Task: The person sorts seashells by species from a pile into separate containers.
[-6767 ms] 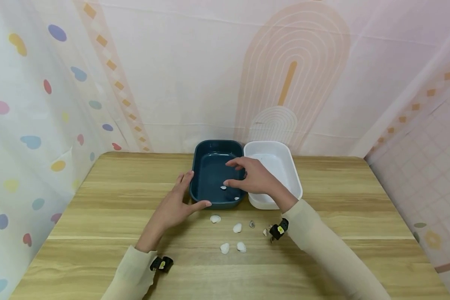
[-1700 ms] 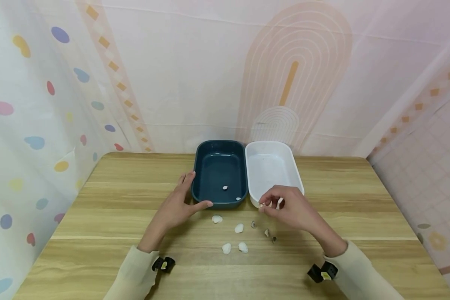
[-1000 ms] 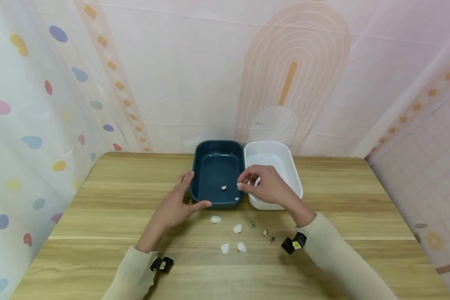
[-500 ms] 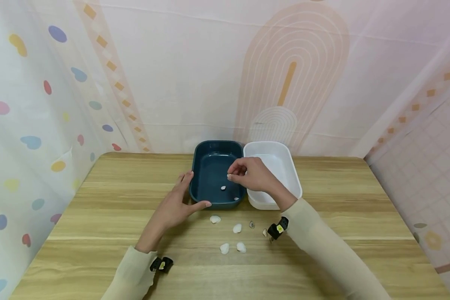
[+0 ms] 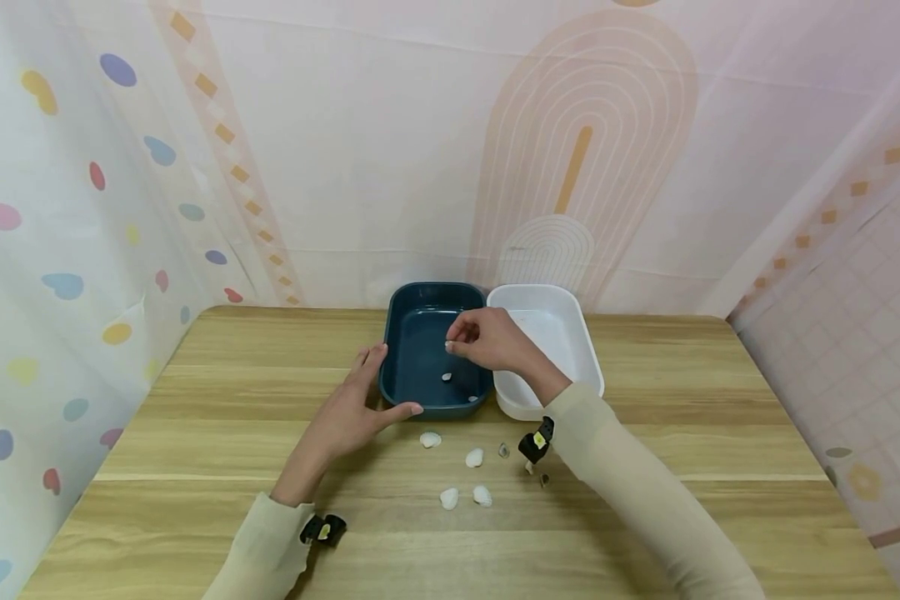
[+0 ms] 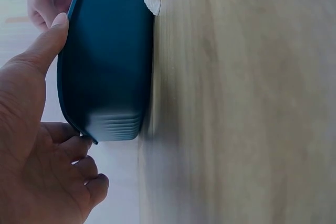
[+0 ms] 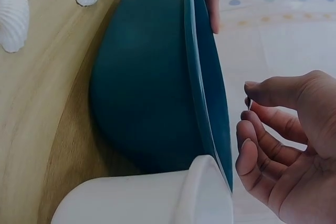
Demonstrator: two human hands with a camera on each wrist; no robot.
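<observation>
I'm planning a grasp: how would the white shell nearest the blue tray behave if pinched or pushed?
The white shell looks small and thin, so probably light and brittle. Its domed, ribbed back may rock or skid on the smooth wooden table. The ribs probably help fingertips grip.

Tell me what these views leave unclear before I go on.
- Right hand: head view, whatever the fingertips pinch is too small; right wrist view shows only a sliver.
- Blue tray inside: both wrist views show only its outer wall.
- White tray floor: hand and forearm partly cover it.
</observation>
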